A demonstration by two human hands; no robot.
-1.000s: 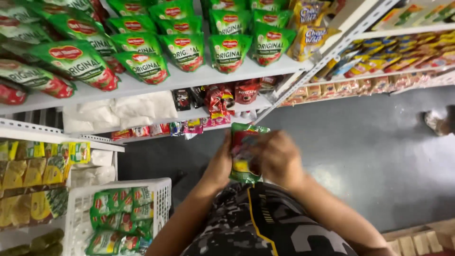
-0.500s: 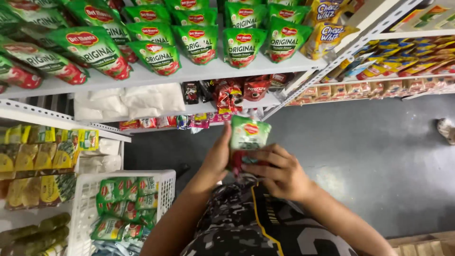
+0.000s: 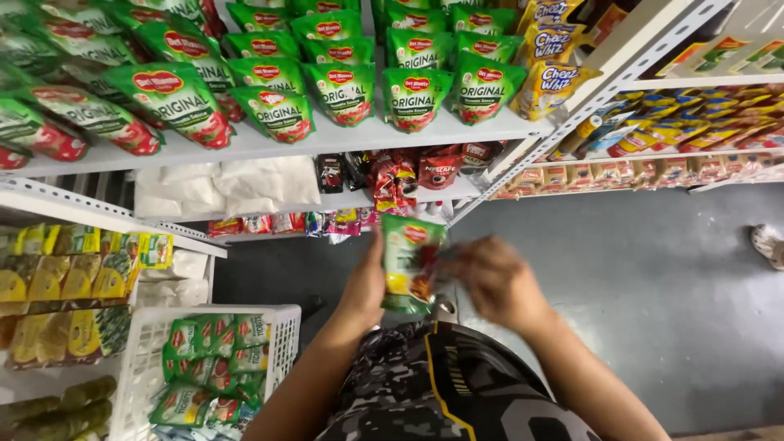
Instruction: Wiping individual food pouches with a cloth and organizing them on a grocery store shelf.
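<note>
**Green pouch held up in front of the shelves**

While my left hand (image 3: 363, 286) clamps the green sauce pouch (image 3: 411, 263) by its left edge, I keep it upright before my chest so its front faces me. My right hand (image 3: 494, 282) is blurred at the pouch's right side; I cannot tell if its fingers close on it. More such pouches lie in the white basket (image 3: 139, 359) at my left, and on the white shelf (image 3: 327, 135) above.

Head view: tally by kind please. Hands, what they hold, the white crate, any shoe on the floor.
Hands: 2, left hand and right hand
Green pouch, gripped by the left hand: 1
White crate, with green packets inside: 1
Shoe, at the right edge: 1
Total: 5
</note>
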